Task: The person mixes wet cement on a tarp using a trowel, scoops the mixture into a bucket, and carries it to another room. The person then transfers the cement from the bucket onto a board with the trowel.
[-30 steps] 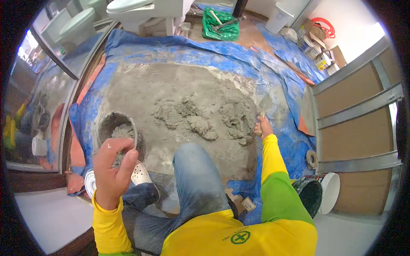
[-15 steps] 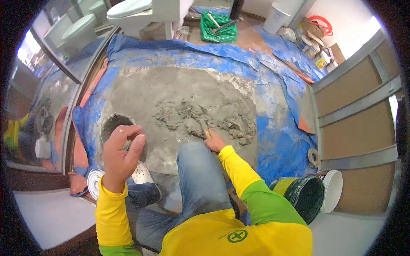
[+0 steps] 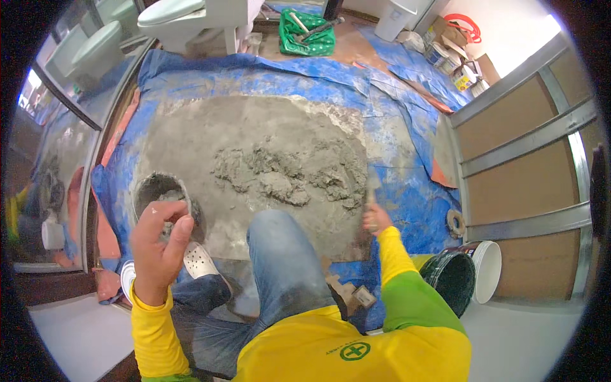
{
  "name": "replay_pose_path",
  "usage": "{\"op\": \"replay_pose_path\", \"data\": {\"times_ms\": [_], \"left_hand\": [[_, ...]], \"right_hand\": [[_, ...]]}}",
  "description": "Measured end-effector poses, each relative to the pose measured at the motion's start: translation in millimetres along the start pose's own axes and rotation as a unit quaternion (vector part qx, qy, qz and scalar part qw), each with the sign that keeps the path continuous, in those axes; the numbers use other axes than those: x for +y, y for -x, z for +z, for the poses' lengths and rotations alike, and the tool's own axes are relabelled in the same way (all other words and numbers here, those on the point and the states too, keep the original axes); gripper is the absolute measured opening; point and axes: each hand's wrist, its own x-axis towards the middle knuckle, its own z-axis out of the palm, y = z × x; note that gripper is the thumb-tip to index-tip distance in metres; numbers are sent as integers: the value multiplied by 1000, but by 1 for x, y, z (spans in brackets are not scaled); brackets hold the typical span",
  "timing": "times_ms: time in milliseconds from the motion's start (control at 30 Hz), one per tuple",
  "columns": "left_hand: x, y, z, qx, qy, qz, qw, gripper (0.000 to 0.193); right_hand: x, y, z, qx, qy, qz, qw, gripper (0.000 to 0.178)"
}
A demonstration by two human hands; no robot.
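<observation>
My right hand (image 3: 377,220) is closed around the handle of a trowel (image 3: 372,191), at the right edge of the grey board. The trowel's blade is blurred, beside the heap of wet mortar (image 3: 283,184). The heap lies lumpy and broken across the mortar-smeared board (image 3: 191,127). My left hand (image 3: 159,245) is raised with bent fingers, thumb and forefinger apart, and nothing shows in it. Behind it stands a dark bucket (image 3: 141,197) with some grey mortar inside; the hand hides part of its near side.
Blue tarp (image 3: 407,210) surrounds the board. Buckets, one dark (image 3: 453,280) and one white (image 3: 489,272), lie at my right by a framed panel (image 3: 509,172). A tape roll (image 3: 455,224) is near them. Ahead are a toilet (image 3: 184,22) and a green basket (image 3: 305,41) of tools. Glass stands left.
My right hand has swung the trowel from the middle of the mortar heap to the board's right edge. My left hand stays raised near the bucket. The view has shifted slightly.
</observation>
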Motion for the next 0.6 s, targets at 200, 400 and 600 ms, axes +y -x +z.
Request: {"op": "replay_pose_path", "data": {"times_ms": [200, 400, 600], "left_hand": [[10, 0, 4, -8, 0, 15, 1000, 17], [23, -3, 35, -59, 69, 7, 996, 17], [91, -8, 42, -292, 313, 191, 883, 26]], "right_hand": [[12, 8, 89, -35, 102, -45, 993, 29], [41, 10, 158, -119, 227, -138, 957, 52], [90, 0, 149, -9, 473, -316, 822, 62]]}}
